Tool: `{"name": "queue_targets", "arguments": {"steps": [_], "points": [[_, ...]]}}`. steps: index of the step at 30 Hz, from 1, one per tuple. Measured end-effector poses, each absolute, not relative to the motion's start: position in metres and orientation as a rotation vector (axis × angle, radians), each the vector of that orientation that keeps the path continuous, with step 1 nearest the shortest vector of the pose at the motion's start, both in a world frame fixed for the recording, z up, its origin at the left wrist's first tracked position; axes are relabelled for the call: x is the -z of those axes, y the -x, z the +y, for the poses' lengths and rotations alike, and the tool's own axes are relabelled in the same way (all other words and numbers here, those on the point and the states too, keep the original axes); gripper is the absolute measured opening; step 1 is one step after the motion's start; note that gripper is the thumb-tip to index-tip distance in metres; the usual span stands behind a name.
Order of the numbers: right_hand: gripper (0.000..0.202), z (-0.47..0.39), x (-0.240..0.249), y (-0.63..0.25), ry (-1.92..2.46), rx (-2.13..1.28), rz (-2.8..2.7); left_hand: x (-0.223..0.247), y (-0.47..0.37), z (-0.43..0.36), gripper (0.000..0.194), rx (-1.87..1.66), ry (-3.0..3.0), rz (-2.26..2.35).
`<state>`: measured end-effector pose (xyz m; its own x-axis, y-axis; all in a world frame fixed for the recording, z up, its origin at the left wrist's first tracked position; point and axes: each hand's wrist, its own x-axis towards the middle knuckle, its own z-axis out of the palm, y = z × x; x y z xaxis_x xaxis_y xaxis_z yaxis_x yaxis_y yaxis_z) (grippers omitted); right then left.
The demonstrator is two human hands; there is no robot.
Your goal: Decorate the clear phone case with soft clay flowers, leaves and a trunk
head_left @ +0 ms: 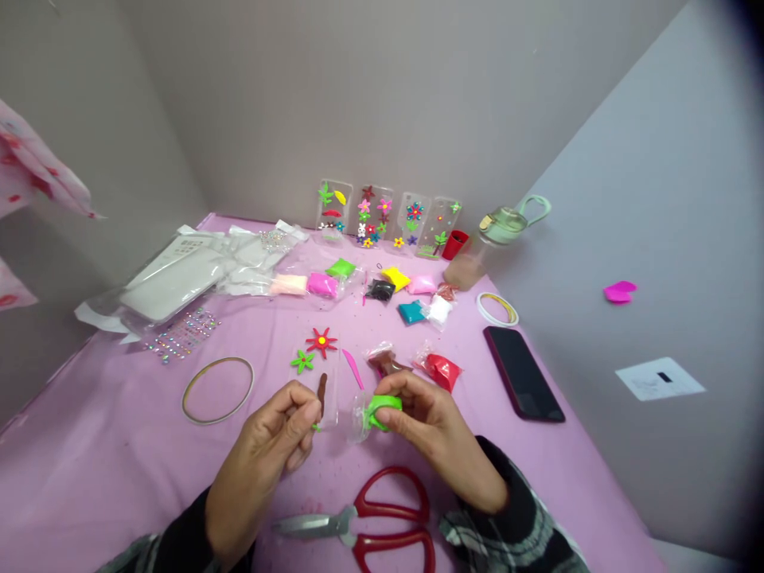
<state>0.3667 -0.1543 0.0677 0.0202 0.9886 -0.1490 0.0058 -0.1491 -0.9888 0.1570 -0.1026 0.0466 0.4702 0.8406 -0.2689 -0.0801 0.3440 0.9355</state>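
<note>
My left hand (278,426) is closed in a pinch, with a tiny bit of green clay (316,427) showing at the fingertips. Between the thumb and fingers of my right hand (433,426) is a bright green clay packet (382,407), its clear wrapper hanging off the left side. Just beyond my left hand lies a clear phone case (330,398). On it are a red clay flower (321,342) with a yellow centre, a green clay flower (302,361) and a brown clay strip (322,390). A pink plastic clay knife (353,368) lies beside the case.
Red-handled scissors (391,517) lie in front of me. Brown clay (387,362) and red clay (442,370) packets sit beyond my right hand. A phone (522,372), tape roll (498,309) and bottle (483,251) stand right; a tape ring (218,390) lies left. Decorated cases (376,216) lean at the back.
</note>
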Motion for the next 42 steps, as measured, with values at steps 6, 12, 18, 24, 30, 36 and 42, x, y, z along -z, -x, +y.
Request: {"name": "queue_targets", "arguments": {"steps": [6, 12, 18, 24, 30, 36, 42], "points": [[0.015, -0.15, -0.055, -0.367, 1.394, -1.257, -1.159, -0.05, -0.16, -0.1, 0.016, -0.799, -1.098, 0.848], [0.021, -0.144, -0.042, -0.38, 1.561, -0.944, -1.252, -0.046, -0.157, -0.099, 0.029, -0.729, -1.033, 0.891], [0.019, -0.146, -0.055, -0.376, 1.402, -1.173, -1.102, -0.053, -0.161, -0.103, 0.029, -0.717, -0.934, 0.832], [0.015, -0.156, -0.073, -0.363, 1.236, -1.216, -1.016, -0.051, -0.164, -0.106, 0.012, -0.665, -0.827, 0.783], [0.015, -0.16, -0.075, -0.35, 1.202, -1.195, -1.045, -0.04, -0.163, -0.109, 0.032, -0.602, -1.162, 0.797], [0.018, -0.162, -0.077, -0.346, 1.229, -1.301, -1.141, -0.047, -0.162, -0.108, 0.032, -0.616, -1.455, 0.911], [0.023, -0.161, -0.077, -0.352, 1.231, -1.452, -1.097, -0.05, -0.16, -0.109, 0.029, -0.602, -1.498, 0.849]]}}
